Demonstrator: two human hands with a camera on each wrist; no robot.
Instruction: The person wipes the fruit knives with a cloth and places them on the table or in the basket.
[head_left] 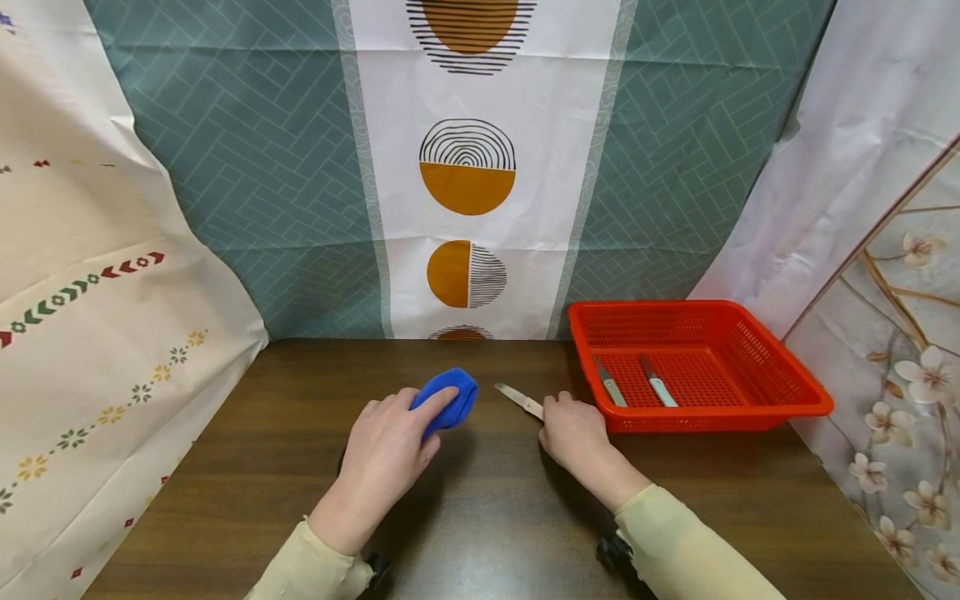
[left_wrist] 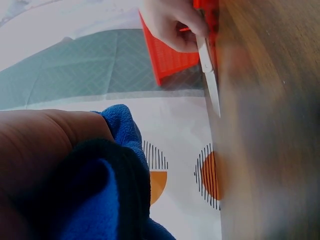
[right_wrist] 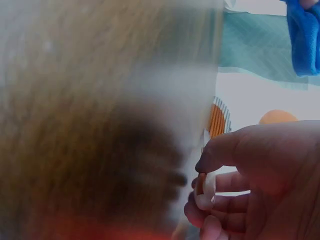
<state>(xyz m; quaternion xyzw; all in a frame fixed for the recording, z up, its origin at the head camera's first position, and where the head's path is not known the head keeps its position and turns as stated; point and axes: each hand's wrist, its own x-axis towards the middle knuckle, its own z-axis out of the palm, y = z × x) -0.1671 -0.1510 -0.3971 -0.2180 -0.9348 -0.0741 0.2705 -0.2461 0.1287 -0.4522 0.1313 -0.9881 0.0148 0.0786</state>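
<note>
My left hand (head_left: pixel 390 446) grips a folded blue cloth (head_left: pixel 448 402) above the table, thumb and fingers bent around it. The cloth's fuzzy surface and dark edge fill the lower part of the left wrist view. To its right, my right hand (head_left: pixel 576 433) holds a small knife (head_left: pixel 521 400) by its pale handle (right_wrist: pixel 205 192), the thumb over it and the fingers curled beneath. The blade (left_wrist: pixel 212 92) points away from the hand, toward the cloth side, low over the wood. Cloth and blade are apart.
A red plastic basket (head_left: pixel 712 423) with perforated walls stands at the right, close beside my right hand. Inside lie two more knives, one with a greenish handle (head_left: pixel 615 392) and one with a whitish handle (head_left: pixel 663 392). Patterned fabric (head_left: pixel 480 317) hangs behind the brown wooden table (head_left: pixel 480 517).
</note>
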